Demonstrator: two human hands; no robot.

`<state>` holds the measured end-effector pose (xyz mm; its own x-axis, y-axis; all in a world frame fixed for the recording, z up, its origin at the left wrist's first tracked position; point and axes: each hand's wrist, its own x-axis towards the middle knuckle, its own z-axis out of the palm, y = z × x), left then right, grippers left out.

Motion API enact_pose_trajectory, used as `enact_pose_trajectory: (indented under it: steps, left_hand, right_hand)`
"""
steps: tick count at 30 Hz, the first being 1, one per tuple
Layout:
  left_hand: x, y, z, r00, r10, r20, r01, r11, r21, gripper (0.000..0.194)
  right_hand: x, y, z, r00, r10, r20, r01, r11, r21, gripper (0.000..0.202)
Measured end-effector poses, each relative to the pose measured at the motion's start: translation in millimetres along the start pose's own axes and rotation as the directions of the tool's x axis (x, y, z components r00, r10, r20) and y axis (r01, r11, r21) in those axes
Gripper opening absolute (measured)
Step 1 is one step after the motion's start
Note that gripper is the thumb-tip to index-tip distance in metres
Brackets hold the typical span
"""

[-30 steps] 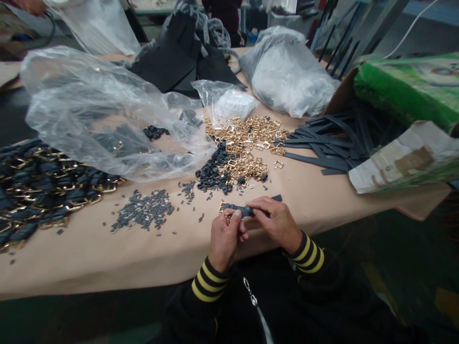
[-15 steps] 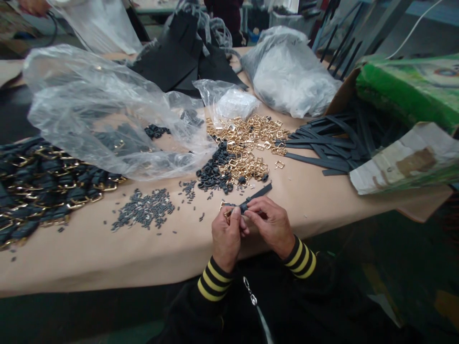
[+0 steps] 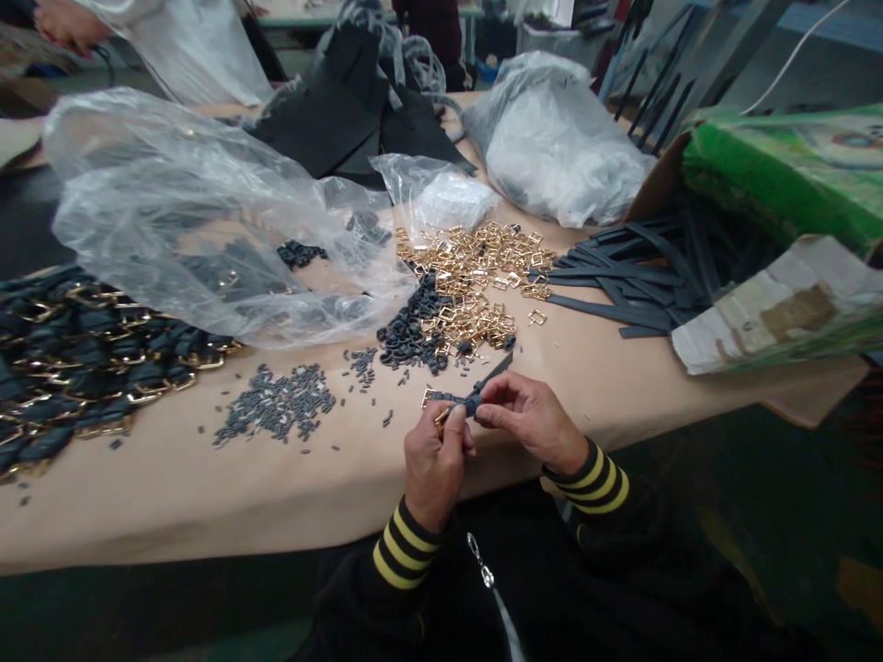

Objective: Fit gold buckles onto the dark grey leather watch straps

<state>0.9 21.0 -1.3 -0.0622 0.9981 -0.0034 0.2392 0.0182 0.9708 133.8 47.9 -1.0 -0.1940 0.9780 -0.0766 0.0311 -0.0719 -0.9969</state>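
1. Now the strap's (image 3: 472, 403) free end points more steeply away from the person than a second ago, suggesting its bunched part is being worked.
2. Left hand (image 3: 436, 460) pinches the strap near a gold buckle (image 3: 428, 398); right hand (image 3: 534, 423) grips the bunch.
3. Strap sits over the surface (image 3: 372, 487), near its front edge.

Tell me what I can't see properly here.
All in the head view:
Part of the strap: hidden by the left hand and right hand.
Some ends of the dark strips: hidden by the green box.
Another person's hand: blurred, cut off by the top edge.
Gray bits: too small to identify.
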Motion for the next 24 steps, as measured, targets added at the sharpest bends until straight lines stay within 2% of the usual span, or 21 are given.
enact_pose_trajectory:
  steps: [2, 4, 7, 9, 10, 12, 14, 16, 18, 22, 24]
  left_hand:
    - [0.8, -0.1, 1.6, 1.000, -0.004, -0.030, 0.004, 1.000, 0.005, 0.017]
    - [2.0, 0.0, 3.4, 0.998, -0.015, -0.060, 0.013, 0.999, -0.029, 0.018]
    - [2.9, 0.2, 5.9, 0.997, -0.046, -0.065, 0.037, 0.991, -0.131, 0.020]
    - [2.6, 0.0, 7.9, 0.995, -0.064, -0.074, 0.050, 0.985, -0.167, 0.022]
    - [2.3, -0.2, 9.1, 0.994, -0.071, -0.084, 0.056, 0.984, -0.171, 0.022]
    - [1.8, -0.6, 11.9, 0.992, -0.071, -0.105, 0.054, 0.986, -0.156, 0.022]
    - [2.0, -0.8, 14.3, 0.990, -0.043, -0.132, 0.029, 0.994, -0.108, 0.020]
    - [3.2, -0.9, 14.9, 0.987, -0.015, -0.159, 0.003, 0.997, -0.071, 0.018]
    - [4.9, -1.4, 13.1, 0.989, -0.009, -0.151, -0.007, 0.995, -0.104, 0.017]
    - [6.4, -3.9, 5.3, 1.000, -0.004, 0.026, 0.008, 0.982, -0.188, 0.016]
    - [5.7, -4.5, 1.9, 0.997, 0.003, 0.079, 0.011, 0.983, -0.183, 0.016]
  right_hand:
    - [-4.5, 0.9, 9.6, 0.984, -0.132, -0.117, 0.110, 0.978, -0.178, 0.009]
    - [-9.3, 2.6, 19.1, 0.920, -0.332, -0.207, 0.229, 0.886, -0.403, 0.001]
    - [-13.3, 6.5, 27.7, 0.809, -0.555, -0.193, 0.353, 0.722, -0.595, 0.008]
    - [-13.2, 8.5, 29.3, 0.785, -0.596, -0.168, 0.372, 0.671, -0.642, 0.010]
    - [-12.6, 9.0, 29.6, 0.794, -0.582, -0.172, 0.357, 0.678, -0.643, 0.010]
    - [-11.1, 8.6, 30.1, 0.844, -0.486, -0.227, 0.280, 0.760, -0.587, 0.007]
    - [-9.7, 7.0, 30.9, 0.901, -0.315, -0.297, 0.165, 0.884, -0.437, 0.002]
    - [-8.4, 5.1, 30.3, 0.934, -0.152, -0.323, 0.075, 0.968, -0.237, 0.006]
    - [-6.6, 3.6, 26.3, 0.954, -0.085, -0.288, 0.060, 0.994, -0.095, 0.011]
    - [-0.4, 0.9, 9.0, 0.992, -0.061, -0.108, 0.065, 0.997, 0.029, 0.015]
    - [2.3, -1.2, 1.1, 0.997, -0.028, -0.065, 0.033, 0.996, 0.082, 0.015]
